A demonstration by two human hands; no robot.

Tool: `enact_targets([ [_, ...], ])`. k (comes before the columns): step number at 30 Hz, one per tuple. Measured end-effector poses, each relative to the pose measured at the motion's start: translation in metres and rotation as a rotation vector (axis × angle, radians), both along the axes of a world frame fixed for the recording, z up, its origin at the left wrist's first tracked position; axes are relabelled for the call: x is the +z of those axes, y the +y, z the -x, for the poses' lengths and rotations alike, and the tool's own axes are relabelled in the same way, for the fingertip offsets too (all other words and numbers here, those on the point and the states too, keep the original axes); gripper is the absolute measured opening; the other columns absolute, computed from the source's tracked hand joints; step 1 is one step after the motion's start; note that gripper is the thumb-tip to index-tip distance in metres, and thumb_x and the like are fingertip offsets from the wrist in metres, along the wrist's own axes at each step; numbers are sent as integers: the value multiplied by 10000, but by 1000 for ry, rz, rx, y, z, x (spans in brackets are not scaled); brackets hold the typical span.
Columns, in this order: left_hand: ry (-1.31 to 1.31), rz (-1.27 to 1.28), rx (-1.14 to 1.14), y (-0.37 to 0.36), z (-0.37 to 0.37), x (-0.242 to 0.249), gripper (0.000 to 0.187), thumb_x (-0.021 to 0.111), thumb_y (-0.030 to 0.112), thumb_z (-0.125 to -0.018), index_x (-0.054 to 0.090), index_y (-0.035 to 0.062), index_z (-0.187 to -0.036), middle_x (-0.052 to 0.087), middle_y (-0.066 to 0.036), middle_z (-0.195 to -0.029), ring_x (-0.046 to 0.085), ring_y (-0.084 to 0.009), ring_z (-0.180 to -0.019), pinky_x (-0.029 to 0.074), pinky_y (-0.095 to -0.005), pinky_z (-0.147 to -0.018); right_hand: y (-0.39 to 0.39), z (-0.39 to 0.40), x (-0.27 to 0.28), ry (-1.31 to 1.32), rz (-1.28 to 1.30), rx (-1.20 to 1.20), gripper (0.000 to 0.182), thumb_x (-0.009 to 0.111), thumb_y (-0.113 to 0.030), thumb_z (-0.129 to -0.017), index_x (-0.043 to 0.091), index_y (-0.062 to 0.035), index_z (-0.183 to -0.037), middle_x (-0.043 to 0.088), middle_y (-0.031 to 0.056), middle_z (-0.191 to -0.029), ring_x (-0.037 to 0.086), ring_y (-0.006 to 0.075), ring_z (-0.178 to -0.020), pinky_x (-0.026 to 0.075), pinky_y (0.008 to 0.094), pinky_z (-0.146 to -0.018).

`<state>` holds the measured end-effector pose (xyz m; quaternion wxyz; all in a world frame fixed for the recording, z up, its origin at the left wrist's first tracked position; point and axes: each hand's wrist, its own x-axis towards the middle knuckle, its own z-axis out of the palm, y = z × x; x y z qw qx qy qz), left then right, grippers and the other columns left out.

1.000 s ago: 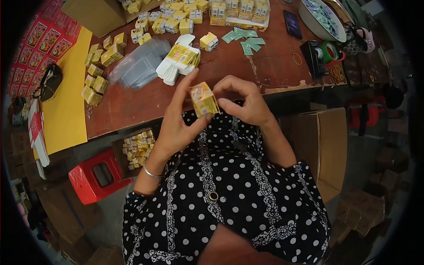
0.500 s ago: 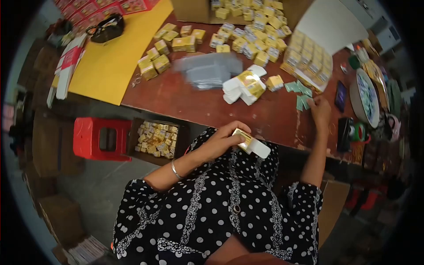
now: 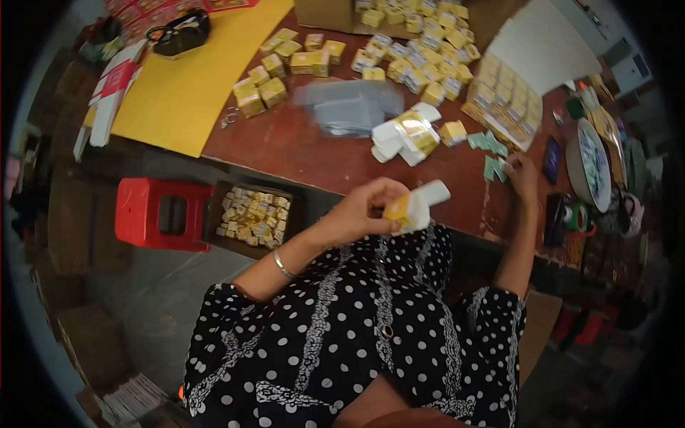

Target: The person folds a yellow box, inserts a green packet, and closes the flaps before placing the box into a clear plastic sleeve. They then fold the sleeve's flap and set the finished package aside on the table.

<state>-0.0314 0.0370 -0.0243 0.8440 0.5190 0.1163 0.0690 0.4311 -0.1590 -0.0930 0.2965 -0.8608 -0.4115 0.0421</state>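
Note:
My left hand [image 3: 365,208] is closed around a small yellow-and-white carton [image 3: 408,212], held above my lap near the table's front edge. Its white flaps stand out, pointing right. My right hand [image 3: 521,177] rests at the table's right side, with its fingertips pinched on the edge of a green sachet [image 3: 501,168]. More small green sachets [image 3: 488,142] lie just beyond those fingers. To their left are a small closed yellow box [image 3: 453,133] and a stack of flattened yellow-and-white cartons [image 3: 415,134].
Clear plastic sheets [image 3: 349,108] lie mid-table. Several small yellow boxes [image 3: 421,60] are heaped at the back, beside a filled tray [image 3: 503,107]. A bowl of sachets [image 3: 589,164] stands at right. Below left are a red stool [image 3: 135,214] and a box of small cartons [image 3: 253,217].
My left hand has raised the carton slightly and turned it, so its open flaps now point up and right. My right hand stays by the sachets, its fingertips shifted slightly onto one.

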Motion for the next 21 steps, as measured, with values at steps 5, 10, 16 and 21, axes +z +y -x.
enact_targets([
  [5, -21, -65, 27, 1, -4, 17, 569, 737, -48, -878, 503, 7, -1394, 660, -85, -1213, 634, -162, -1133, 560, -327, -967, -11, 27, 29, -16, 69, 2, 187, 800, -72, -762, 703, -38, -918, 693, 110, -891, 678, 238, -826, 529, 363, -743],
  [10, -67, 28, 64, -5, -16, 10, 547, 736, -35, -883, 494, -8, -1373, 653, -97, -1242, 636, -163, -1134, 552, -322, -978, -15, 43, 47, 17, 178, -6, 169, 810, -94, -757, 709, -20, -870, 704, 160, -919, 689, 294, -832, 535, 388, -764],
  [16, -88, -233, 199, -17, -33, 5, 591, 762, -34, -859, 472, -10, -1374, 640, -122, -1280, 631, -191, -1200, 531, -329, -1018, -21, 83, 40, 81, -240, -119, 120, 751, -94, -880, 706, 17, -895, 708, 113, -1083, 668, 187, -930, 512, 322, -833],
  [21, -110, -505, 265, -35, -54, 2, 604, 798, -9, -827, 505, 0, -1356, 637, -142, -1283, 643, -250, -1205, 527, -350, -1019, 21, 243, 114, 609, -873, 51, 106, 740, -94, -922, 714, 8, -921, 603, 142, -1360, 607, 175, -1148, 463, 335, -1007],
])
